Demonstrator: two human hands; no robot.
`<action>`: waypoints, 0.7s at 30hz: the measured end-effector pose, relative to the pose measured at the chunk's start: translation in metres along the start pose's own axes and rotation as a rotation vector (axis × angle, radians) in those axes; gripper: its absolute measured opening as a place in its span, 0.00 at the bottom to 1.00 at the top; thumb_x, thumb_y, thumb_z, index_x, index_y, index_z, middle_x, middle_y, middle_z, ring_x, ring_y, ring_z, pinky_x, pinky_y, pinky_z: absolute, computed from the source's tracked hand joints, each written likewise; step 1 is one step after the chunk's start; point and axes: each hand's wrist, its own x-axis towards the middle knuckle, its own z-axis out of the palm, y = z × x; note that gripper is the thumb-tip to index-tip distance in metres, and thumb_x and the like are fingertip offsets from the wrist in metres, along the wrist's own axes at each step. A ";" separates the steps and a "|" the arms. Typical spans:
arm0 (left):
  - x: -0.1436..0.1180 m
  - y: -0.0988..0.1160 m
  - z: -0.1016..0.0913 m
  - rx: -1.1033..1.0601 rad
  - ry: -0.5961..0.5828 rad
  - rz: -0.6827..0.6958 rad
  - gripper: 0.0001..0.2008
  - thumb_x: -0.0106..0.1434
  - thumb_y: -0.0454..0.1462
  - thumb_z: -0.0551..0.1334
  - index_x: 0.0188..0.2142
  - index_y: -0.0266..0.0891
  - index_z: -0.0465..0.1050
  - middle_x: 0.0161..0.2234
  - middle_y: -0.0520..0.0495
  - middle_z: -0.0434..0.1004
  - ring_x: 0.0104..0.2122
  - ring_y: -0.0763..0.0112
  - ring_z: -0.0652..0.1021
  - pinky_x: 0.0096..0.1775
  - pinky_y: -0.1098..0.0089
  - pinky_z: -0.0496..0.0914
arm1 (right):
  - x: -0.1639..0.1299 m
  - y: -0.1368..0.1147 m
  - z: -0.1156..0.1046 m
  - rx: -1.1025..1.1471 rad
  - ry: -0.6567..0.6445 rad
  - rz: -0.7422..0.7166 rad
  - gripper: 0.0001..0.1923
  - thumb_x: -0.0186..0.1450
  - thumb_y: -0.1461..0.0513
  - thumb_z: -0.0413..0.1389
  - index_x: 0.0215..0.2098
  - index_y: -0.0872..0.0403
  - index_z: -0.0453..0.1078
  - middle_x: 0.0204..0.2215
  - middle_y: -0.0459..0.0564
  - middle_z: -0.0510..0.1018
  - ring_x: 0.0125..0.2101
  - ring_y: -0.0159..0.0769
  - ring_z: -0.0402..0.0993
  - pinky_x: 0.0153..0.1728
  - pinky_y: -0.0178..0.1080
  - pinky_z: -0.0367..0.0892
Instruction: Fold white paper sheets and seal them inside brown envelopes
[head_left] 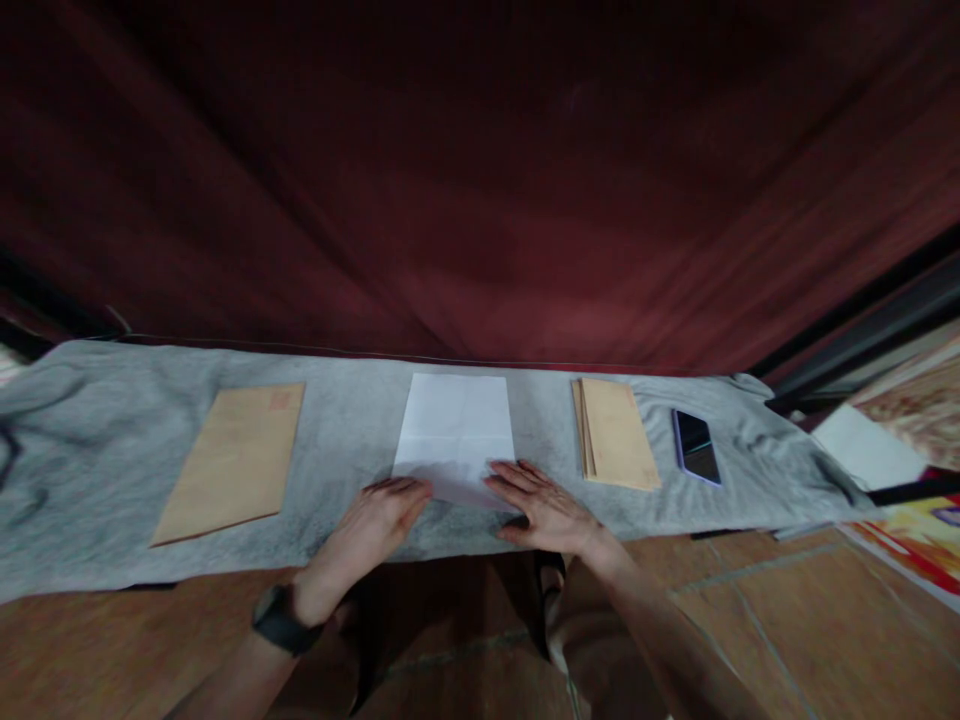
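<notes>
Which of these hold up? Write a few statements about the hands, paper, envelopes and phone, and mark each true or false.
1. Both hands rest on the near edge of the white paper. True: left hand, right hand.
2. The phone lies left of the paper. False: it lies far right, beyond the envelope stack.
3. A single brown envelope lies left of the paper. True.
4. The left wrist is bare. False: it wears a dark wristband.
5. Everything sits on a grey cloth. True.
</notes>
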 end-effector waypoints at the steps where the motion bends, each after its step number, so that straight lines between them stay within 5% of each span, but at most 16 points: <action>1: -0.001 -0.001 -0.001 -0.060 0.007 -0.005 0.15 0.72 0.41 0.54 0.45 0.43 0.80 0.45 0.46 0.84 0.44 0.64 0.82 0.48 0.65 0.74 | 0.000 0.002 0.000 0.024 0.017 -0.003 0.33 0.69 0.53 0.59 0.69 0.46 0.59 0.70 0.51 0.59 0.69 0.41 0.55 0.71 0.50 0.46; 5: -0.007 -0.005 -0.008 -0.313 -0.101 -0.077 0.14 0.69 0.45 0.58 0.43 0.45 0.81 0.44 0.49 0.84 0.43 0.65 0.82 0.46 0.69 0.75 | -0.004 0.008 -0.002 0.168 0.072 0.025 0.19 0.74 0.59 0.52 0.61 0.45 0.71 0.60 0.46 0.75 0.61 0.37 0.69 0.66 0.45 0.58; 11: -0.011 -0.026 -0.017 -0.468 -0.239 -0.115 0.27 0.58 0.45 0.69 0.57 0.48 0.75 0.60 0.47 0.75 0.59 0.57 0.74 0.59 0.60 0.69 | -0.006 0.007 -0.006 0.359 0.097 0.111 0.16 0.73 0.54 0.52 0.52 0.47 0.78 0.50 0.47 0.83 0.52 0.39 0.77 0.56 0.39 0.69; 14: -0.006 -0.033 -0.014 -0.428 -0.200 -0.120 0.21 0.58 0.45 0.67 0.51 0.46 0.80 0.61 0.45 0.74 0.62 0.56 0.71 0.63 0.56 0.63 | -0.002 0.006 -0.008 0.388 0.120 0.179 0.17 0.73 0.53 0.51 0.49 0.50 0.79 0.45 0.49 0.84 0.45 0.40 0.80 0.47 0.38 0.71; 21: 0.008 -0.034 -0.009 -0.473 -0.090 -0.372 0.20 0.58 0.51 0.62 0.42 0.42 0.83 0.42 0.47 0.85 0.43 0.56 0.82 0.47 0.63 0.74 | 0.010 0.020 0.000 0.405 0.173 0.325 0.18 0.70 0.52 0.54 0.38 0.56 0.79 0.29 0.47 0.81 0.31 0.36 0.75 0.30 0.34 0.66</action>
